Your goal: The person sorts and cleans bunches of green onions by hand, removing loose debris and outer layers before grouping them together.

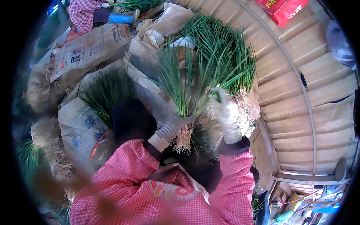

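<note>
Head view looks down on a person in a pink checked smock, both hands in white knit gloves. The left hand [179,123] is clenched around a bunch of green chives [183,88] just above its pale roots [183,140], holding it upright at the middle of the picture, with the leaves fanning up and the roots hanging below the fist. The right hand [225,107] is raised just beside the bunch on its right, its fingers [216,94] curled in among the green leaves and pinching a few of them. Behind the bunch a bigger heap of chives [228,52] lies on paper sacks [165,22], leaves pointing up and left, roots toward the wooden slat floor [300,75] on the right. Another spread of chives [105,92] lies to the left on a printed sack [78,127], with heaps of dry straw-coloured roots [39,88] beyond it. At the top left another person in a checked shirt with a blue glove [122,18] works at a distance. A red bag [283,9] lies at the top right on the slats.
</note>
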A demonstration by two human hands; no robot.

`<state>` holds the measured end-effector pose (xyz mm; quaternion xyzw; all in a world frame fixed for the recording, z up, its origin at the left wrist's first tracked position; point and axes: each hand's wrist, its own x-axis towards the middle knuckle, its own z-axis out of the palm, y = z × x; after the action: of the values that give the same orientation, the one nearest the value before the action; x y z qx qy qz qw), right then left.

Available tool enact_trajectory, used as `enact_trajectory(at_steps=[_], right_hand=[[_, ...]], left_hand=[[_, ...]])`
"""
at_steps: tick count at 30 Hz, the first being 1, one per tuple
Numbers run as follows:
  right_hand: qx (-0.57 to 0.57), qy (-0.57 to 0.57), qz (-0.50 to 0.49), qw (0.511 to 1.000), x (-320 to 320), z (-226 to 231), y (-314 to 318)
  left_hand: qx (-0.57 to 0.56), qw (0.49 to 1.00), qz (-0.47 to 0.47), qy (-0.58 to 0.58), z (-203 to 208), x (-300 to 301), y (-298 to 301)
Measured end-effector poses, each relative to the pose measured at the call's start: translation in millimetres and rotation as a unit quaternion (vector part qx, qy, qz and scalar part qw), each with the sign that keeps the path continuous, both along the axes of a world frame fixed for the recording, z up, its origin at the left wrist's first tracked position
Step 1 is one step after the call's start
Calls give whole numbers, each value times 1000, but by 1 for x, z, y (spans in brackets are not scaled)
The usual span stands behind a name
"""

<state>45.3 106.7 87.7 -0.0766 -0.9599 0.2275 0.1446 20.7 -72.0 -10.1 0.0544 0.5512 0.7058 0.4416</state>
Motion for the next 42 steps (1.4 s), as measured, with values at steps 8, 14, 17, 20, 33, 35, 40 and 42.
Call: enact_trajectory(at_steps=[8,14,17,20,33,35,40,42], right_hand=[[309,-12,136,941,-11,-24,5],[250,40,107,961,-8,-27,10],[173,-8,103,979,-5,-11,-5],[100,-173,125,972,-2,16,-30],[87,131,-18,987,46,44,31],[-155,-34,-48,986,89,-15,60],[103,-147,116,977,89,-12,-22],[81,-65,107,989,73,-18,-50]], left_hand=[[-50,995,-68,56,-38,-9,15],[-54,996,-70,32,-27,-7,12],[-84,993,-69,43,-17,-7,7],[-116,985,-101,79,-27,-10,9],[-114,989,-83,45,-43,-14,9],[-100,987,-95,79,-29,-12,9],[-19,996,8,92,-6,3,5],[13,1000,29,5,-5,-4,0]])
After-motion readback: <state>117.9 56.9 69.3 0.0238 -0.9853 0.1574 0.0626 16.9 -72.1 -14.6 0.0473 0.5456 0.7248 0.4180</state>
